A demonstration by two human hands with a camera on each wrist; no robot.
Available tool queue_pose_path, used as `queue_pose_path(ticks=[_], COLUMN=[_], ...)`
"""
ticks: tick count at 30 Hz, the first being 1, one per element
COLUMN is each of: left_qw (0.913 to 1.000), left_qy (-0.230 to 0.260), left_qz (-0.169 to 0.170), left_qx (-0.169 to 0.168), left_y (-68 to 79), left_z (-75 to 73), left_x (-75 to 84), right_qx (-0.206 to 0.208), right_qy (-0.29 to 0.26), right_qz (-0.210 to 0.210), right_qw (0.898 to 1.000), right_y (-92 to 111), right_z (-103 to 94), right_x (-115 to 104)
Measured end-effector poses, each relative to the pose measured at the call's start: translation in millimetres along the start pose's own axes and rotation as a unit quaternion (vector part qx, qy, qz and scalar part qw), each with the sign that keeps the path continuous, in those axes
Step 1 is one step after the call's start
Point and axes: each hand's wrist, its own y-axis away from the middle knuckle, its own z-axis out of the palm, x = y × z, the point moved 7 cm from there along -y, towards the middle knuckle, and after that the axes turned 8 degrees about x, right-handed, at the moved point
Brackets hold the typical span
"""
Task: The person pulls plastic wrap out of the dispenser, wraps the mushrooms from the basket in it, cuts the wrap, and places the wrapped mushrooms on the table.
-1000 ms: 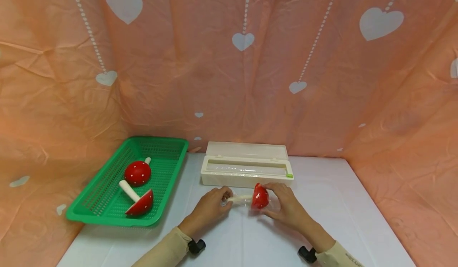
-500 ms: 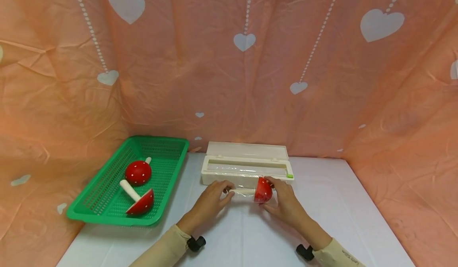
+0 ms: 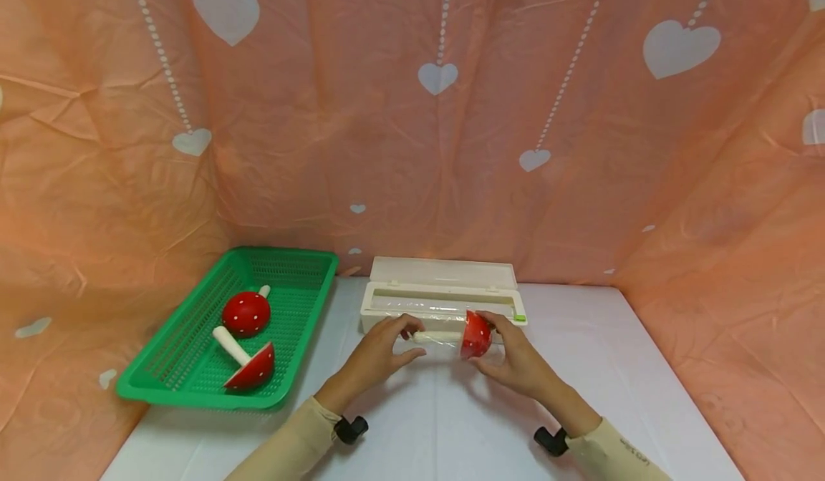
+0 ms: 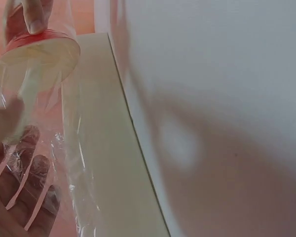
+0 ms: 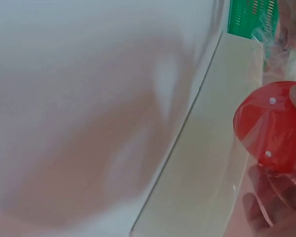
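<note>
Closest to the camera, two beige sleeves [image 3: 290, 445] reach in over the white table [image 3: 438, 424]. The right hand [image 3: 515, 363] grips the toy mushroom [image 3: 475, 336] by its red cap [image 5: 269, 128], with thumb and fingers on opposite sides. The left hand [image 3: 374, 359] has bent, spread fingers at the end of the stem [image 3: 438, 337]; whether they pinch it I cannot tell. The mushroom lies sideways between the hands, seemingly lifted above the table, with clear film [image 4: 58, 143] around it.

I judge the mushroom to be light and rather stiff, so it should ask for little force. The cap is glossy and round, and under film it may slide. The surest hold, I think, is across the wide cap, with light support at the stem. The film looks thin and clinging; it could crease or tear if pulled by one corner.

To the left, two similar mushrooms [image 3: 246, 314] lie in a green basket [image 3: 193, 399]. Behind the hands stands a cream box [image 3: 370, 322], its lid [image 3: 445, 271] raised. Farthest is an orange curtain [image 3: 387, 144] with white hearts.
</note>
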Motion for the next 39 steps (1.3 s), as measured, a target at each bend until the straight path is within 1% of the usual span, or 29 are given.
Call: queue_pose_path(ticks=[2,5,12,19,22,26,29,36,39], left_qw=[0.9999,0.9999,0.9999,0.9999,0.9999,0.9997,0.9995,0.9995,0.9995], left_qy=[-0.008,-0.008,0.012,0.013,0.007,0.007,0.013,0.023,0.019], left_qz=[0.004,0.007,0.009,0.000,-0.005,-0.020,-0.028,-0.014,-0.018], left_qx=[0.005,0.011,0.004,0.007,0.010,0.007,0.005,0.018,0.019], left_y=[-1.5,-4.7,-11.3,-16.7,-18.9,-22.9,-27.2,-36.5,-40.8], left_z=[-0.7,-2.0,-7.5,-13.9,-15.7,-17.8,-20.1,-27.2,-29.6], left_x=[0.6,1.5,6.1,8.8,8.7,8.5,9.0,15.2,17.0], right_qx=[-0.006,-0.009,-0.003,0.009,0.015,0.026,0.032,0.051,0.053], right_qy=[-0.017,-0.026,-0.031,-0.031,-0.038,-0.046,-0.046,-0.059,-0.061], right_qz=[0.010,0.018,0.012,0.006,0.016,0.038,0.040,0.035,0.039], right_qw=[1.000,0.999,0.999,0.999,0.999,0.998,0.998,0.996,0.996], right_y=[-2,-4,-10,-16,-19,-22,-27,-39,-44], right_z=[-1.2,-3.6,-11.3,-19.2,-21.6,-24.1,-26.8,-36.9,-40.5], right_x=[1,1,-3,-7,-7,-6,-6,-8,-9])
